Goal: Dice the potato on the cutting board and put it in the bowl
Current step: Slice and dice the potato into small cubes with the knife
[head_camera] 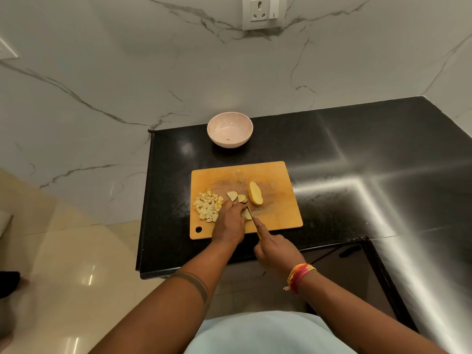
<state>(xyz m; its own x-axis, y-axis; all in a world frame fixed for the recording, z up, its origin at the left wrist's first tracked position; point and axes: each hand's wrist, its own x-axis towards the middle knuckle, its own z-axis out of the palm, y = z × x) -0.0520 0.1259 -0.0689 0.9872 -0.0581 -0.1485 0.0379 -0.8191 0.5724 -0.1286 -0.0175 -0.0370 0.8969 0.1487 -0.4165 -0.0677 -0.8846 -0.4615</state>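
Potato is in several states on the wooden cutting board (275, 200), which sits on the black counter (357, 154). Going left to right on the board: I see a pile of pale diced cubes (208, 206) at the left edge, above the board's hanging hole; next, two flat slices (236, 196) lying near the middle; then a small potato piece (247, 214) under the blade; furthest right, an uncut potato half (255, 192), lying well apart from the dice. Containers: one pale pink bowl (229, 130) on the counter behind the board, apart from it, upright. It has no potato in it that I can see, only a small dark speck near the bottom, can't tell what. Left hand (231, 222) comes in over the near edge of the board, palm down, fingers curled over and pressing on the small piece, fingertips just beside the dice pile. Right hand (277, 250) is at the near edge of the board, closed round the yellow handle of the knife (251, 217), index finger stretched forward along the top. Blade points away from me and slightly left, touching the piece right next to the left fingers. Right wrist carries a bunch of coloured thread bands (300, 275); left forearm has a dark band mark. Marble wall behind, with a socket plate (264, 11) at top.
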